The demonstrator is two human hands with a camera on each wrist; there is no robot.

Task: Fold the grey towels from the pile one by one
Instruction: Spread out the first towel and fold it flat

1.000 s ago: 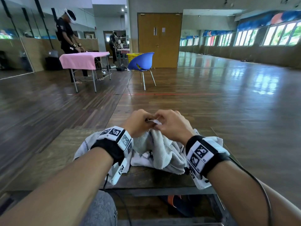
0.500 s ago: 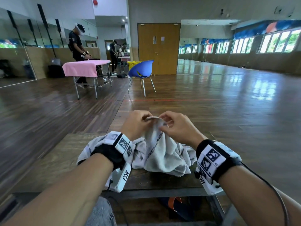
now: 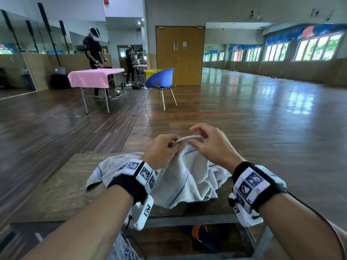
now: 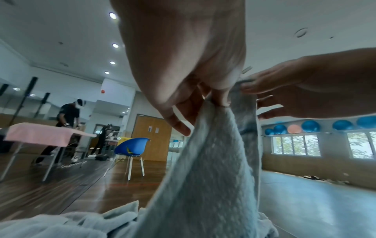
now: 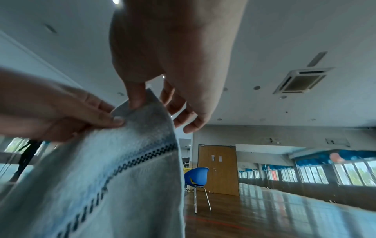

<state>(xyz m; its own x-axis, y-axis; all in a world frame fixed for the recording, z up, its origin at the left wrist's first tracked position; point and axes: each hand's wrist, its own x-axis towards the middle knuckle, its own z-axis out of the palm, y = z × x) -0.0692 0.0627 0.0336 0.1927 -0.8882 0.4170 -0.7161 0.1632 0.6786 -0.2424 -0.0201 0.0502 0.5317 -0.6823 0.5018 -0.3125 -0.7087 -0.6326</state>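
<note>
Both hands, left hand [image 3: 161, 150] and right hand [image 3: 212, 145], pinch the lifted grey towel [image 3: 185, 177] edge at frame centre above the wooden table [image 3: 62, 192]. Left wrist view: blue chair [image 4: 132, 147] lower centre. Right wrist view: wooden door [image 5: 217, 169] right of centre.

At frame centre the right hand [image 5: 162, 67] pinches the grey towel [image 5: 114, 177] hem (dark checked stripe below); the left hand [image 5: 52, 109] pinches it from the left.

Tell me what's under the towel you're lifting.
The lifted towel, pinched by left hand and right hand, hangs over more crumpled grey towels on the wooden table. How many is hidden.
</note>
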